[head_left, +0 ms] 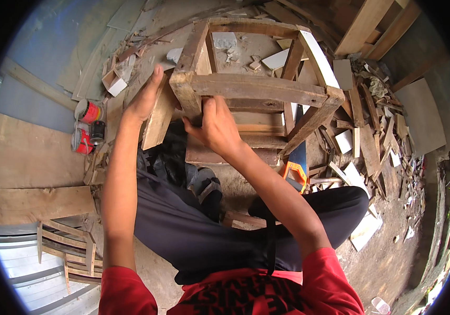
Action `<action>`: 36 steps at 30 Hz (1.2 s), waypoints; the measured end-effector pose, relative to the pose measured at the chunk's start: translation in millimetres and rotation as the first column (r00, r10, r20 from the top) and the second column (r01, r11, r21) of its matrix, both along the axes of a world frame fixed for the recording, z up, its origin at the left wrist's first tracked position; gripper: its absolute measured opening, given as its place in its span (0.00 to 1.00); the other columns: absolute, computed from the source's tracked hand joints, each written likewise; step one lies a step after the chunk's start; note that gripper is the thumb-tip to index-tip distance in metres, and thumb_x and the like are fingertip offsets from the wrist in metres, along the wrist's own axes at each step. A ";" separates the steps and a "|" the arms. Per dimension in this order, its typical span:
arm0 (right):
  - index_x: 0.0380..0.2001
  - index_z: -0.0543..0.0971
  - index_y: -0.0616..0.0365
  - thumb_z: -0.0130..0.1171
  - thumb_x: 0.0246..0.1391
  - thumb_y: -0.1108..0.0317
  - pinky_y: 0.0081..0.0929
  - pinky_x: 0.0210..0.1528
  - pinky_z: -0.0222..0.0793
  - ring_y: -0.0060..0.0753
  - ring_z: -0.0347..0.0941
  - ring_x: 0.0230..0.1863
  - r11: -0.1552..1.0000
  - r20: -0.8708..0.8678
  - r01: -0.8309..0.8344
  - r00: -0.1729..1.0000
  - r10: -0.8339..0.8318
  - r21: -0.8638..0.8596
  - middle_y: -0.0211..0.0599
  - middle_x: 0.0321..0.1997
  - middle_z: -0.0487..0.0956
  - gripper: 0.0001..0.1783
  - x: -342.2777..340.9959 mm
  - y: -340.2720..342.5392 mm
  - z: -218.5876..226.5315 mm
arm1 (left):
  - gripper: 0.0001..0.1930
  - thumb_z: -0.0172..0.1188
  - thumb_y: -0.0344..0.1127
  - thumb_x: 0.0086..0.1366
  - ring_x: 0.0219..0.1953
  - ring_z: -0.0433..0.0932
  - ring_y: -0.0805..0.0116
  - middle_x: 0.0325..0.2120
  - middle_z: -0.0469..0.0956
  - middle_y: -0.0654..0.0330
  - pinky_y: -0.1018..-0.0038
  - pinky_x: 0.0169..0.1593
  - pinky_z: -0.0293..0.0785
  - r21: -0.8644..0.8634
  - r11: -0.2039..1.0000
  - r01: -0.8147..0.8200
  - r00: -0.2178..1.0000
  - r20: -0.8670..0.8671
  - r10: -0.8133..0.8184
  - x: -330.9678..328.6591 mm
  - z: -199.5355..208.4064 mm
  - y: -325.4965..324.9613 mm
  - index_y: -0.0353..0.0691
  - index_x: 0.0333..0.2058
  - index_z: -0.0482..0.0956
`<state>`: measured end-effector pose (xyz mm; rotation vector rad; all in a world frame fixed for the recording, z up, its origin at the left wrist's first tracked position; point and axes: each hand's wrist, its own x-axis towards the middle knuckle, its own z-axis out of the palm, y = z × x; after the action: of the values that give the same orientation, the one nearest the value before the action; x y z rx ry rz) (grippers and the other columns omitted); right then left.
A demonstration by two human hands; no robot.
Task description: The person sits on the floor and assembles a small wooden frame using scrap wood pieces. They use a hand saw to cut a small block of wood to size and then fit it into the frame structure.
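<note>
A wooden frame [259,88] like a small stool or crate stands in front of me, made of rough brown bars with one white-faced bar at its right. Against its left side is a short flat board [160,118], slightly tilted. My left hand [145,98] presses along the board's outer side, a finger pointing up; its other fingers are partly hidden. My right hand [215,126] is closed around the frame's near left post, just under the top bar, thumb toward the board. Whether a small piece sits under those fingers is hidden.
A handsaw [295,176] with an orange handle lies right of the frame by my bent knee. Red paint cans [87,111] stand at the left. Wood offcuts [372,121] are heaped along the right. Slatted wooden pieces [72,247] rest at the lower left.
</note>
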<state>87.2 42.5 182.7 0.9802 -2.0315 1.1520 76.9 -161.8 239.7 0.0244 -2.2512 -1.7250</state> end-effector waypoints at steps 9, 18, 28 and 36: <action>0.51 0.69 0.67 0.70 0.49 0.55 0.48 0.47 0.71 0.61 0.73 0.45 0.993 0.063 -0.078 0.995 0.073 0.086 0.57 0.46 0.73 0.34 23.7 -3.2 -21.0 | 0.47 0.56 0.68 0.63 0.65 0.64 0.61 0.61 0.69 0.50 0.66 0.68 0.54 -0.166 0.923 0.346 0.938 0.037 -0.345 21.0 6.5 -39.7 0.27 0.63 0.65; 0.56 0.69 0.63 0.67 0.55 0.60 0.45 0.46 0.72 0.61 0.74 0.47 0.964 0.371 -0.255 0.905 0.209 0.080 0.57 0.46 0.75 0.30 64.2 69.0 9.8 | 0.43 0.60 0.54 0.62 0.66 0.62 0.61 0.64 0.65 0.49 0.67 0.69 0.52 0.035 0.927 0.373 0.916 0.147 -0.374 45.7 28.9 -0.1 0.27 0.66 0.59; 0.46 0.69 0.64 0.71 0.53 0.60 0.38 0.35 0.75 0.50 0.80 0.34 0.902 0.667 0.379 0.620 -0.413 0.206 0.51 0.35 0.80 0.27 98.6 207.8 -51.9 | 0.41 0.55 0.60 0.68 0.63 0.65 0.63 0.61 0.68 0.51 0.70 0.65 0.59 -0.019 0.903 0.429 0.901 0.081 -0.427 61.8 33.6 14.2 0.28 0.65 0.61; 0.49 0.70 0.65 0.66 0.56 0.72 0.42 0.38 0.75 0.56 0.79 0.40 0.968 0.494 0.138 0.840 -0.225 0.207 0.54 0.41 0.78 0.21 61.9 194.9 -62.0 | 0.40 0.59 0.60 0.66 0.58 0.68 0.70 0.55 0.72 0.55 0.73 0.62 0.61 -0.150 0.936 0.319 0.942 -0.059 -0.331 72.9 30.7 -3.3 0.27 0.60 0.66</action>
<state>149.2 237.3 120.7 0.5610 -2.6167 1.2516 149.8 -165.1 270.3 -0.4686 -2.4113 -1.6772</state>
